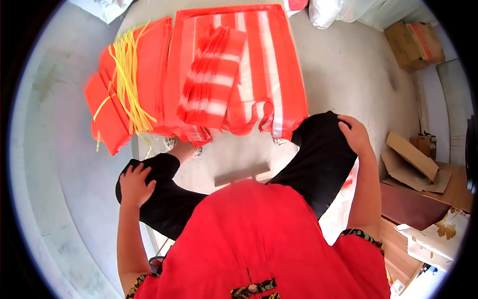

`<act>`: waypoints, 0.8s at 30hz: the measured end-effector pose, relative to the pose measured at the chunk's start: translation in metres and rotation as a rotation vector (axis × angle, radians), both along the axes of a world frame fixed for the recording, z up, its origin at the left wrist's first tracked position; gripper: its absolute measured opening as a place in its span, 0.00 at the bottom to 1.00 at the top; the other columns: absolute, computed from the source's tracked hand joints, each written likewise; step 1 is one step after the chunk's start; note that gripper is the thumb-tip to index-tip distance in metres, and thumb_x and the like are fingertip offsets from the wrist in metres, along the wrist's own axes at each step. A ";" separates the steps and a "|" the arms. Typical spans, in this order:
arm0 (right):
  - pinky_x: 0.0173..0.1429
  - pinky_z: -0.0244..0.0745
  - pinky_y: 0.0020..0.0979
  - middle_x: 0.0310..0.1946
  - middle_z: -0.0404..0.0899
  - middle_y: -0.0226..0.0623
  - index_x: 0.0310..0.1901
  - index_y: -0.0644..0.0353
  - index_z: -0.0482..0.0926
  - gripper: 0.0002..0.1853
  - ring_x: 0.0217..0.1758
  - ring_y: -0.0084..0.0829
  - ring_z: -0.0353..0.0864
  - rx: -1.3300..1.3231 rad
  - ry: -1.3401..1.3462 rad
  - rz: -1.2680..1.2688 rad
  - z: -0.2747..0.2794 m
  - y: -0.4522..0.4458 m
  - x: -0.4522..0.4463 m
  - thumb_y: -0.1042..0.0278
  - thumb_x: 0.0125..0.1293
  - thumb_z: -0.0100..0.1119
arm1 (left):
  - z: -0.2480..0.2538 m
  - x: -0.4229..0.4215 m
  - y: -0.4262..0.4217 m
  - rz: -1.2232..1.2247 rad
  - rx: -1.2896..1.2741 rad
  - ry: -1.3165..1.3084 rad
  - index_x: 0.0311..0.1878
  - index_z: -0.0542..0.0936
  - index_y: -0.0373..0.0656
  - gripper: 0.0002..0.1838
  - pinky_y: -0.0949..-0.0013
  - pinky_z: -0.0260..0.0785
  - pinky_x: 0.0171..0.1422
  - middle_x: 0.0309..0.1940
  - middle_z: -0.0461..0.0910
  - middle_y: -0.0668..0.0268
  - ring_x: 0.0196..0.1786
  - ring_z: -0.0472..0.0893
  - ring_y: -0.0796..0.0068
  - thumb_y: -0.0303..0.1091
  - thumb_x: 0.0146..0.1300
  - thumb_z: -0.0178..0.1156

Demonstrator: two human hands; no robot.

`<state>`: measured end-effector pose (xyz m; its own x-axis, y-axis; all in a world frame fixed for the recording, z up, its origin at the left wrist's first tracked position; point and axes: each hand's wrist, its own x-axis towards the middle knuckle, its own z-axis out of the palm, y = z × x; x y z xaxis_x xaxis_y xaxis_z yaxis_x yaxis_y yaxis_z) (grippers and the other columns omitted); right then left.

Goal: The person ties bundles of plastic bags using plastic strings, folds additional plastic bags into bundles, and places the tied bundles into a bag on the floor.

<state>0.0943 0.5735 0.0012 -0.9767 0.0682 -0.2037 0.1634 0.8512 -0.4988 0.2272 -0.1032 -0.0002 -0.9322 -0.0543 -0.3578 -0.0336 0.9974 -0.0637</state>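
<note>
My left hand (135,186) rests on my left knee with its fingers spread, holding nothing. On my right knee lies my right hand (353,133), its fingers apart and nothing held. In front of my knees is a wide stack of red and white striped plastic bags (269,65). A folded striped bundle (211,77) lies slanted on top of it. To the left are plain red bags (152,65), with a bunch of yellow ties (128,79) across them. A smaller folded red bundle (107,114), tied with a yellow strip, sits at the far left.
A closed cardboard box (413,46) stands at the back right. Cardboard pieces (411,162) lie on a brown cabinet (406,202) at the right. White bags (326,11) are at the top. Patterned cloth (438,239) hangs at the lower right.
</note>
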 end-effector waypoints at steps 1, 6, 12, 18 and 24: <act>0.71 0.74 0.36 0.61 0.85 0.43 0.60 0.58 0.85 0.19 0.66 0.42 0.82 -0.008 0.032 -0.012 -0.001 0.000 0.001 0.60 0.73 0.60 | -0.001 0.003 0.002 -0.046 0.001 -0.008 0.63 0.86 0.53 0.27 0.38 0.62 0.75 0.69 0.80 0.62 0.75 0.72 0.47 0.47 0.58 0.69; 0.72 0.73 0.38 0.62 0.84 0.41 0.60 0.57 0.84 0.19 0.67 0.44 0.81 -0.027 0.184 0.010 -0.015 -0.008 0.011 0.60 0.73 0.60 | 0.001 0.025 0.005 -0.063 0.036 0.036 0.65 0.84 0.52 0.29 0.42 0.61 0.78 0.69 0.80 0.63 0.76 0.71 0.51 0.45 0.58 0.71; 0.76 0.70 0.39 0.67 0.80 0.37 0.62 0.53 0.83 0.19 0.72 0.42 0.75 0.121 0.161 0.028 -0.011 -0.026 0.001 0.58 0.73 0.61 | -0.016 0.046 -0.047 0.427 0.041 0.166 0.68 0.80 0.43 0.33 0.54 0.73 0.70 0.66 0.81 0.56 0.68 0.79 0.53 0.53 0.64 0.69; 0.77 0.69 0.40 0.68 0.80 0.36 0.62 0.52 0.83 0.19 0.72 0.42 0.75 0.178 0.130 -0.016 -0.007 -0.030 0.006 0.58 0.73 0.61 | -0.019 0.027 -0.061 0.543 0.046 0.044 0.61 0.84 0.45 0.30 0.54 0.76 0.66 0.60 0.82 0.59 0.62 0.81 0.53 0.52 0.59 0.70; 0.77 0.69 0.40 0.66 0.81 0.38 0.61 0.54 0.84 0.18 0.71 0.43 0.76 0.123 0.190 -0.079 -0.024 -0.009 0.018 0.60 0.72 0.62 | -0.036 -0.003 -0.065 0.405 0.023 0.031 0.50 0.87 0.46 0.17 0.50 0.78 0.62 0.53 0.85 0.60 0.57 0.81 0.50 0.40 0.58 0.67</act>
